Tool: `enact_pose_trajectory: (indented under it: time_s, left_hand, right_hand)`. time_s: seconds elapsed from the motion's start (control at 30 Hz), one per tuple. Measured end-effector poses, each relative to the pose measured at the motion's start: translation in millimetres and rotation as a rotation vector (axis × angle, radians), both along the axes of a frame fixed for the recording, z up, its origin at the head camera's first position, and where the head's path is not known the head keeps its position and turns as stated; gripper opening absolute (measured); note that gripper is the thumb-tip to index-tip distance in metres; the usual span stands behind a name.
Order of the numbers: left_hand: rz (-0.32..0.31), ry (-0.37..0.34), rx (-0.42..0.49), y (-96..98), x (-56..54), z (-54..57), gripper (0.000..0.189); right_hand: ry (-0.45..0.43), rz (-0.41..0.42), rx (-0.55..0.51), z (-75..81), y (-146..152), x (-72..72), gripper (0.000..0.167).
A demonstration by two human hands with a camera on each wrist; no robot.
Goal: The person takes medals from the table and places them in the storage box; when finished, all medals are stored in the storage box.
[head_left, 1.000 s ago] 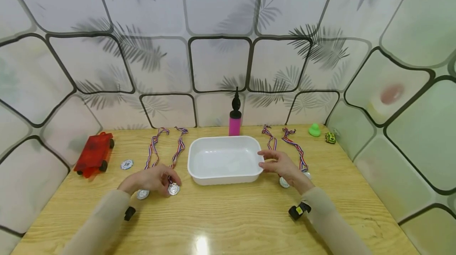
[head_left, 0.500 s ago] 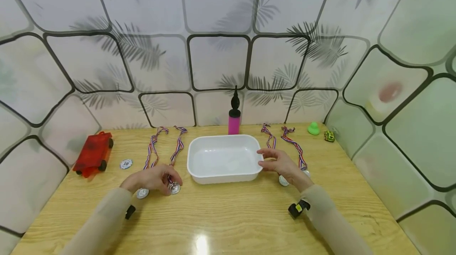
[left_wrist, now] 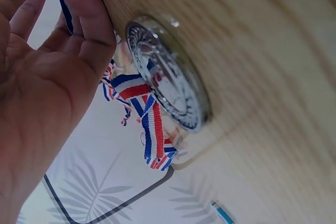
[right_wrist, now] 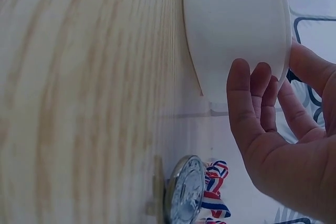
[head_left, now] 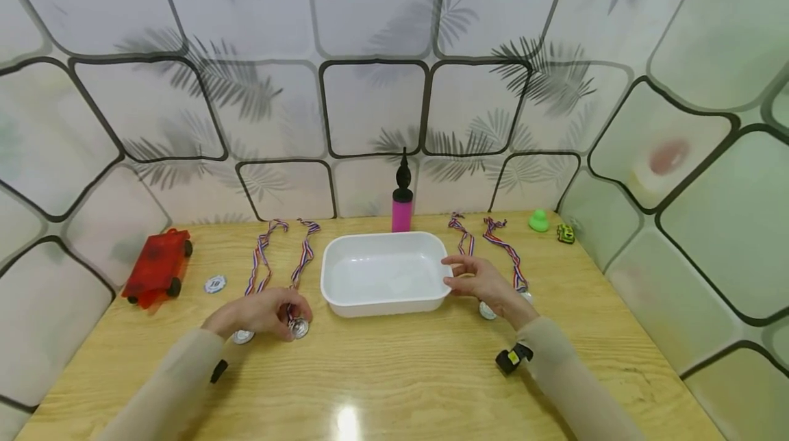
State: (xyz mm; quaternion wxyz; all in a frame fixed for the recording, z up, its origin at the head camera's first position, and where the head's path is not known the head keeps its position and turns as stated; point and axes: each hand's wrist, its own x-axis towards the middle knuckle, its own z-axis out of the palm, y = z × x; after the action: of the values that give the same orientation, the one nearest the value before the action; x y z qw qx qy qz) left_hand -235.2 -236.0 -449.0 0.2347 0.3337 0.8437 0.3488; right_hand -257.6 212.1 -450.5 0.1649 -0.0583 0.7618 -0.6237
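Observation:
My left hand (head_left: 261,311) pinches a silver medal (head_left: 298,328) by its edge, close to where the striped ribbon (head_left: 303,259) joins it. A second silver medal (head_left: 243,337) lies on the table just left of this hand; it shows large in the left wrist view, its ribbon red, white and blue. My right hand (head_left: 483,287), fingers loosely bent, touches the right end of a white rectangular tray (head_left: 385,307). In the right wrist view its fingertips lie against the tray's outer wall (right_wrist: 236,19). Behind that hand are two more medals, one silver medal (head_left: 487,311) partly hidden.
At the left stand a red translucent toy car (head_left: 157,266) and a chip marked 10 (head_left: 215,283). A pink and black hand pump (head_left: 401,215) stands behind the tray. A green rubber duck (head_left: 539,220) and a small toy car (head_left: 565,233) sit at the back right.
The head view has shifted a little, so everything appears slightly further left. Both hands hold nearly the same positions at the medal and the tray.

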Motion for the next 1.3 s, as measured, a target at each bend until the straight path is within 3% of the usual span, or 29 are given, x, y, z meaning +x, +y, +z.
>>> enact_pose_trajectory:
  time_s: [0.17, 0.4, 0.6, 1.1, 1.3]
  left_hand:
    - [-0.014, -0.018, 0.019, -3.0, -1.6, -2.2, 0.031]
    - [-0.024, 0.040, 0.026, -9.8, -3.9, 3.4, 0.022]
    - [0.017, 0.019, 0.069, -13.1, -7.8, 5.3, 0.022]
    - [0.279, -0.002, 0.249, -0.9, -22.1, 32.2, 0.030]
    - [0.440, 0.100, 0.347, -2.3, -26.1, 45.5, 0.033]
  right_hand:
    - [-0.011, -0.007, 0.000, -0.3, -1, -0.7, 0.049]
    - [-0.008, 0.008, 0.006, 0.2, -2, -0.8, 0.049]
    - [-0.015, 0.008, 0.003, 1.9, -4, -0.5, 0.050]
    - [-0.049, -0.014, -0.015, 2.4, 2, 1.8, 0.050]
    - [-0.041, -0.020, 0.001, 0.8, -1, 1.4, 0.050]
